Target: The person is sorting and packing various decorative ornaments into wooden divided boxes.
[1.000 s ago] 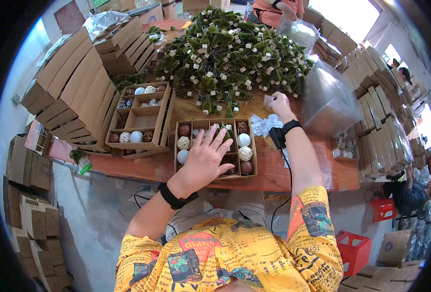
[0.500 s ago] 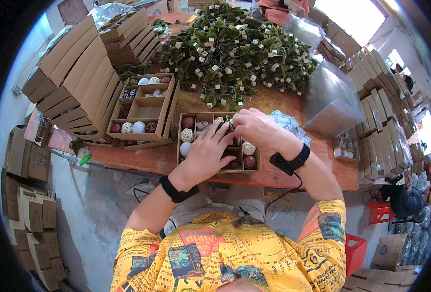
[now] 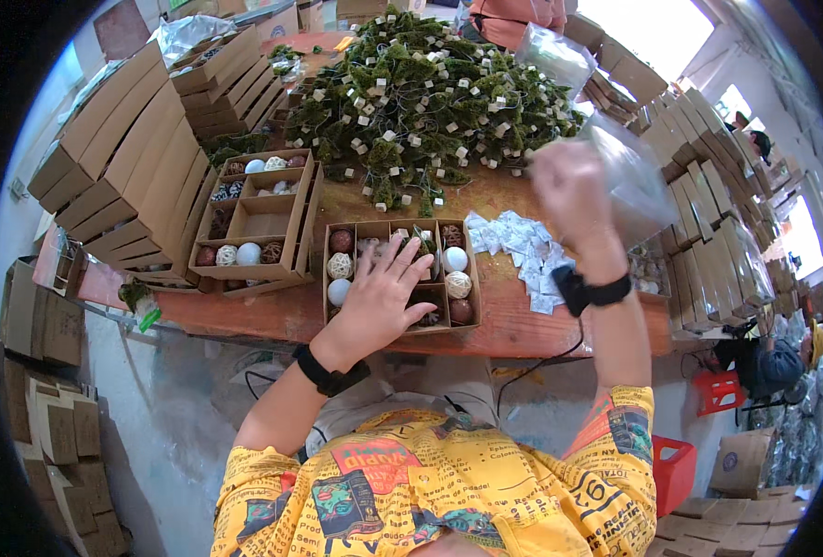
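A divided cardboard box (image 3: 475, 295) lies in front of me at the table's near side. Its left column holds a brown ball (image 3: 341, 240), a woven pale ball (image 3: 340, 265) and a white ball (image 3: 339, 292); more balls fill the right column. My left hand (image 3: 383, 290) rests over the middle compartments with fingers spread, partly hiding moss pieces with small pale cubes. Off to the right, my right hand (image 3: 569, 181) is raised beside clear plastic packaging (image 3: 629, 176). Motion smears its fingers, so any held thing cannot be made out.
Small white sachets (image 3: 523, 246) lie right of the box. Behind rises a heap of green moss pieces with cubes (image 3: 430, 102). Another filled divided box (image 3: 304, 218) and tall stacks of cardboard trays (image 3: 123, 158) stand left. Another person (image 3: 518, 14) is across the table.
My right hand has left the box and swung right, past the sachets, toward the clear plastic. The left hand stays on the box. The whole view has shifted slightly.
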`<state>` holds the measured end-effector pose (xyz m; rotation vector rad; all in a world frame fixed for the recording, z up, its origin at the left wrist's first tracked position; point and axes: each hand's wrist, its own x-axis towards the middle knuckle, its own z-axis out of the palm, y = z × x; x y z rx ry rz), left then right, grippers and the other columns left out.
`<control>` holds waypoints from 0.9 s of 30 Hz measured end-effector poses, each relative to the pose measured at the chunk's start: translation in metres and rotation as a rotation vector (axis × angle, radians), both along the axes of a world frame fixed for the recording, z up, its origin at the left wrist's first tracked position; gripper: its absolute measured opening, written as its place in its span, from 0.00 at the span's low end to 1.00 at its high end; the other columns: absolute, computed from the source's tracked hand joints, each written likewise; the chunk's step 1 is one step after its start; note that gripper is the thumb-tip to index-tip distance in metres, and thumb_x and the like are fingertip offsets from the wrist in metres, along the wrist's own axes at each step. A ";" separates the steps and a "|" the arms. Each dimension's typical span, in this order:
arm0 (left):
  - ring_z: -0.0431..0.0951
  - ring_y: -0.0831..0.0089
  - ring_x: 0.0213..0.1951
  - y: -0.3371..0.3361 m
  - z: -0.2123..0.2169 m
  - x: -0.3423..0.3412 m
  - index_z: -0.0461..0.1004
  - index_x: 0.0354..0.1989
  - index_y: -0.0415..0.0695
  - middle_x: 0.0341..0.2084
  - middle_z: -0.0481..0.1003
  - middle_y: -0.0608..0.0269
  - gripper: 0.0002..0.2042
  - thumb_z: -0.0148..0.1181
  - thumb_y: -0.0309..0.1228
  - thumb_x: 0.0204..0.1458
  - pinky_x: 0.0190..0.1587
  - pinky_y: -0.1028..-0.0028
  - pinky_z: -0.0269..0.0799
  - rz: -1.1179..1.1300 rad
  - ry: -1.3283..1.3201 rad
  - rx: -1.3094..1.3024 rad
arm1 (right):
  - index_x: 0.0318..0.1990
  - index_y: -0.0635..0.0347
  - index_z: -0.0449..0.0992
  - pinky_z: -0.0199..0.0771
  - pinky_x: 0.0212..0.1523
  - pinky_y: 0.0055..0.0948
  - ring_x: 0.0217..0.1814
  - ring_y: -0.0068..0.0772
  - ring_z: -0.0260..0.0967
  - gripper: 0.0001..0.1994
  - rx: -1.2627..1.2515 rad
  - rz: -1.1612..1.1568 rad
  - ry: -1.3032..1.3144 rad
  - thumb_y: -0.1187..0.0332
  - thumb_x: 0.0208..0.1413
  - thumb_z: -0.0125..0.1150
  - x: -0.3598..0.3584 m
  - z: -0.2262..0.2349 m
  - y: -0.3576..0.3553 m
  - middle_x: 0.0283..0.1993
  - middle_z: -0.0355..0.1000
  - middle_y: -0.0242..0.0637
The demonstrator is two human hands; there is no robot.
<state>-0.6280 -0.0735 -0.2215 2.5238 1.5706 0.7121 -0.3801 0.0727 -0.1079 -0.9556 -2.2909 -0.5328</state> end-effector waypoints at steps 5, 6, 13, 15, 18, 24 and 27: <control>0.49 0.55 0.66 0.001 0.003 0.003 0.60 0.59 0.46 0.62 0.55 0.55 0.29 0.58 0.44 0.50 0.64 0.48 0.43 -0.002 0.044 -0.011 | 0.32 0.60 0.80 0.70 0.41 0.39 0.38 0.45 0.72 0.16 0.007 -0.579 0.142 0.55 0.50 0.57 0.112 0.016 0.065 0.35 0.75 0.44; 0.48 0.56 0.66 0.002 0.003 0.004 0.60 0.60 0.46 0.63 0.55 0.55 0.29 0.57 0.44 0.50 0.63 0.48 0.44 0.001 0.049 -0.035 | 0.32 0.59 0.81 0.70 0.40 0.37 0.37 0.44 0.72 0.17 -0.224 -0.698 0.145 0.53 0.50 0.57 0.128 0.013 0.076 0.34 0.76 0.44; 0.47 0.55 0.66 0.001 0.004 0.003 0.59 0.60 0.45 0.63 0.53 0.55 0.30 0.58 0.44 0.50 0.61 0.48 0.49 -0.004 0.041 -0.069 | 0.24 0.61 0.81 0.72 0.36 0.33 0.27 0.36 0.74 0.17 -0.612 -0.579 0.376 0.55 0.48 0.58 0.167 -0.006 0.105 0.20 0.74 0.40; 0.47 0.55 0.66 0.002 0.003 0.002 0.59 0.60 0.45 0.64 0.53 0.54 0.30 0.58 0.44 0.50 0.61 0.48 0.50 -0.014 0.027 -0.074 | 0.24 0.61 0.81 0.72 0.35 0.32 0.28 0.32 0.74 0.15 -0.692 -0.572 0.448 0.58 0.46 0.57 0.164 -0.004 0.104 0.21 0.74 0.40; 0.47 0.54 0.66 0.001 0.003 0.002 0.59 0.60 0.45 0.63 0.53 0.53 0.31 0.58 0.44 0.49 0.61 0.49 0.50 -0.017 0.035 -0.057 | 0.23 0.62 0.80 0.72 0.35 0.34 0.29 0.36 0.75 0.13 -0.689 -0.689 0.277 0.61 0.46 0.54 0.148 0.006 0.102 0.21 0.74 0.43; 0.48 0.54 0.66 0.003 0.000 0.005 0.59 0.60 0.44 0.63 0.53 0.52 0.31 0.58 0.44 0.49 0.62 0.50 0.48 -0.026 0.021 -0.044 | 0.31 0.61 0.77 0.72 0.37 0.38 0.31 0.45 0.74 0.11 -0.027 -0.741 0.268 0.63 0.50 0.52 0.145 0.020 0.099 0.29 0.75 0.45; 0.48 0.54 0.66 0.001 0.004 0.005 0.58 0.61 0.44 0.63 0.53 0.53 0.31 0.57 0.45 0.51 0.63 0.50 0.47 -0.014 0.038 -0.045 | 0.35 0.60 0.76 0.72 0.32 0.37 0.30 0.38 0.73 0.11 0.213 -0.498 0.264 0.63 0.54 0.52 0.137 0.055 0.079 0.30 0.74 0.42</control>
